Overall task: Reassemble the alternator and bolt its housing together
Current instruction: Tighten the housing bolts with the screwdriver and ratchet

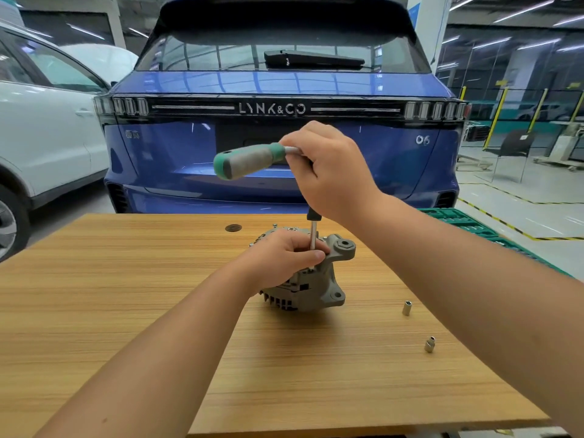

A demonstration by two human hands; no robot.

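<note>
Fingers of left hand (284, 256) curled round upright steel extension bar (313, 237) atop grey cast-aluminium alternator (311, 290); right hand (330, 167) gripping green-handled ratchet (249, 160). Mid wooden tabletop (126, 295), edges well apart. Two loose steel sockets (407, 308) rightward.

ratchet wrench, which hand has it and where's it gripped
The right hand grips the ratchet wrench at its head end; the green handle sticks out free. The left hand steadies the shaft over the alternator.

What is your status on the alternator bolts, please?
Right hand gripping ratchet, extension down on housing. Left hand steadying alternator, fingers round extension. Two loose sockets to the right, clear of work.
</note>
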